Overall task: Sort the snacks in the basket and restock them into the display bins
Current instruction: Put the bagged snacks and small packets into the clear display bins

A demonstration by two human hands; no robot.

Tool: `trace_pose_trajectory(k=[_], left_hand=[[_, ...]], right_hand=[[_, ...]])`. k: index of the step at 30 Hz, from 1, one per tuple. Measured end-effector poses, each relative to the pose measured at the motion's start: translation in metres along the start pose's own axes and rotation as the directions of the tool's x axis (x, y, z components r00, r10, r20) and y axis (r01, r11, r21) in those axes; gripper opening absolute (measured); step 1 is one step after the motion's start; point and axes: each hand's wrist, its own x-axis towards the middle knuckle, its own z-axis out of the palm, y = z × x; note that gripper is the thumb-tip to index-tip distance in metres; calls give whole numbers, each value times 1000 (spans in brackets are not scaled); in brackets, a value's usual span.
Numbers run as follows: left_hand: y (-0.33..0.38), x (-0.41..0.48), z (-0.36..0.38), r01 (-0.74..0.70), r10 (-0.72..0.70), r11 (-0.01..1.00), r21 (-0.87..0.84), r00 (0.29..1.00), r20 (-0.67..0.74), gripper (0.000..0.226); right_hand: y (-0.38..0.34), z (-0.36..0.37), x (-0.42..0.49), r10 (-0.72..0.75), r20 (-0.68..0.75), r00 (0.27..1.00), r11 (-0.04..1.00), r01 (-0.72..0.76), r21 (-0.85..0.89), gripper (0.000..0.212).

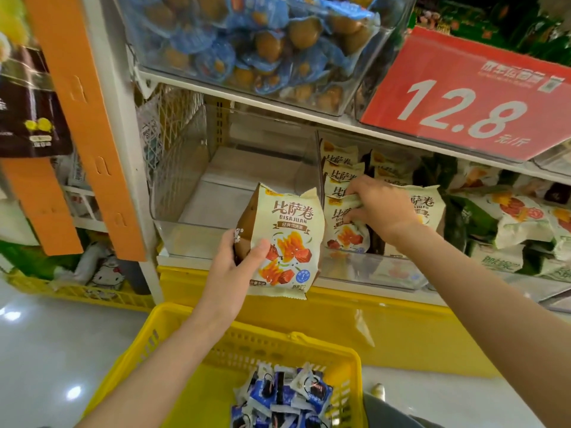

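While looking down over the yellow basket [247, 332], grips one cream snack packet [287, 239] in the left hand [234, 267], thumb laid across the lower left of the front and fingers curled behind the brown side. Holds it upright, just in front of the rim of an empty clear bin [173, 230]. Reads on its face three large brown characters, 比萨卷, with BISAJUAN in capitals beneath, then a brown band of smaller characters too blurred to make out, above pictures of orange rolls and red meat cubes. Holds the right hand [380, 208], back turned up and wrist bent, in the neighbouring bin [370, 270] just right of the clear divider [319, 168], and pinches the crimped top edge of a matching packet [346, 227] between curled fingers and thumb. Finds more of the same packets [340, 168] standing in a row behind it, each bearing the same 比萨卷. Has a heap of small blue-and-white wrapped snacks [284, 393] in the basket below. Sees farther right green-and-white bags [509, 217], lettering unreadable. Overhead, meets a red price sign [463, 97] with 12.8 in white and 元/斤 after it, plus a line of white characters at its top too soft to read, and an upper clear bin [349, 97] of brown round snacks in blue wrappers. At far left, notes an orange cardboard strip [83, 118] and a Hello Kitty face [105, 274] low by the floor.
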Motion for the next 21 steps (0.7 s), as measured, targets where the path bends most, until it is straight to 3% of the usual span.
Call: trace_pose_trajectory(k=[2, 5, 7, 10, 12, 13, 15, 16, 18, 21], left_hand=[[1, -1, 3, -1, 1, 1000, -1, 1000, 21, 24], [-1, -4, 8, 0, 0, 1000, 2, 999, 40, 30], [-2, -7, 11, 7, -7, 1000, 8, 998, 60, 32], [-4, -8, 17, 16, -19, 999, 30, 992, 124, 32], [-3, -6, 23, 2, -18, 997, 80, 979, 203, 31], [-2, -5, 28, -14, -12, 994, 105, 969, 248, 30], [1, -1, 38, -56, 10, 989, 134, 946, 324, 28], [4, 2, 42, -82, 26, 985, 149, 937, 348, 27], [10, 8, 51, -148, 68, 972, 184, 922, 381, 29], [24, 21, 61, -310, 157, 903, 298, 883, 443, 38]], right_hand=[[1, 6, -5, -15, -25, 1000, 1000, 16, 22, 50], [1, 4, -9, 26, 80, 996, 997, -32, 67, 57], [-3, -5, -16, 81, 119, 990, 959, -110, 261, 60], [-14, -29, -38, 135, 9, 991, 707, -102, 699, 45], [-20, -47, -57, 30, 90, 996, 557, -91, 825, 52], [-22, -54, -66, -56, 168, 984, 586, -104, 804, 67], [-21, -62, -77, -147, 271, 951, 804, -45, 593, 95], [-18, -63, -79, -146, 280, 949, 884, -2, 467, 99], [-11, -64, -80, -120, 262, 958, 923, 11, 385, 84], [-4, -67, -78, -94, 216, 972, 884, -19, 468, 49]])
